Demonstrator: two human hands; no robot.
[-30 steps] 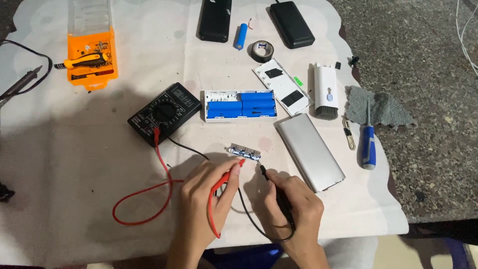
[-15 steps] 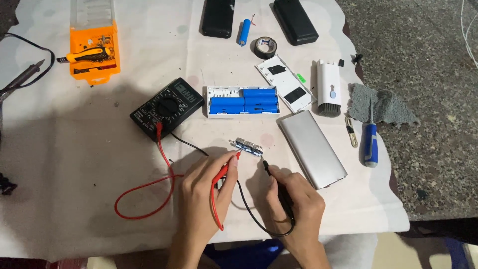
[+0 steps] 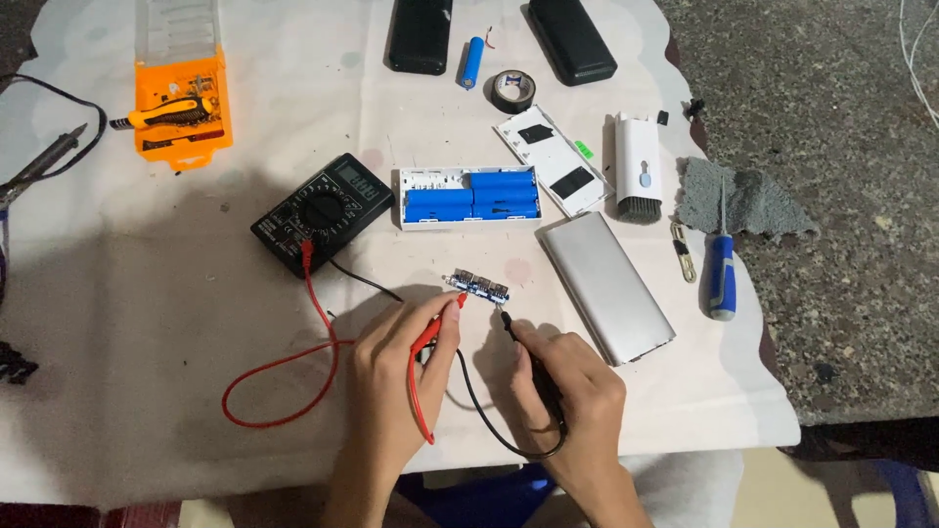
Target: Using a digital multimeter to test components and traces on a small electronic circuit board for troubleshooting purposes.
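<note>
Where the white cloth (image 3: 147, 293) spreads under both hands: silver case (image 3: 606, 286) just right of the right hand (image 3: 567, 391); black multimeter (image 3: 323, 211) up and left of the left hand (image 3: 396, 376). Left hand closed around red probe (image 3: 435, 330), right hand gripping black probe (image 3: 523, 344), tips meeting small circuit board (image 3: 479, 286) just ahead of both.

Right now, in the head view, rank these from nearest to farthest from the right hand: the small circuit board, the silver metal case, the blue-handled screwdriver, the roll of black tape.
From the right hand:
1. Small circuit board, just ahead, at the probe tip.
2. Silver metal case, ahead to the right.
3. Blue-handled screwdriver, farther right, near the cloth's edge.
4. Roll of black tape, far side of the table.
</note>
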